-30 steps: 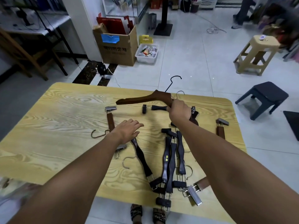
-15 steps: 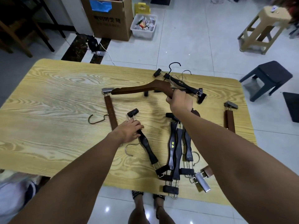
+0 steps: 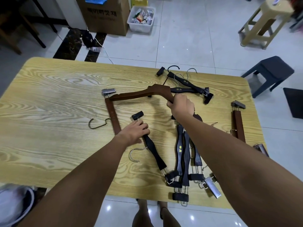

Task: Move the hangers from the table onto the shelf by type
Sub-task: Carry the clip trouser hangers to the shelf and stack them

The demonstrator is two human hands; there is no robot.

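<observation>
My right hand (image 3: 181, 107) grips the right arm of a brown wooden coat hanger (image 3: 141, 94), held just above the table (image 3: 49, 99). My left hand (image 3: 134, 131) curls round the upper part of a black clip hanger (image 3: 154, 153) lying on the table. Beside it lie three more black clip hangers (image 3: 183, 154) in a bundle, partly under my right forearm. Two black clip hangers (image 3: 186, 84) lie at the far edge. A brown clip hanger (image 3: 113, 115) lies left of my left hand, another brown clip hanger (image 3: 238, 126) at the right edge. No shelf shows.
Beyond the table stand a cardboard box (image 3: 105, 15), a white bin (image 3: 141, 19) of small items, a beige stool (image 3: 264, 23) and a dark stool (image 3: 268, 72). A chair (image 3: 18, 30) stands far left. My sandalled feet (image 3: 152, 213) show below the near edge.
My left hand went from lying flat near the brown clip hanger to curling round a black clip hanger. The view tilted down. My right hand keeps holding the wooden coat hanger.
</observation>
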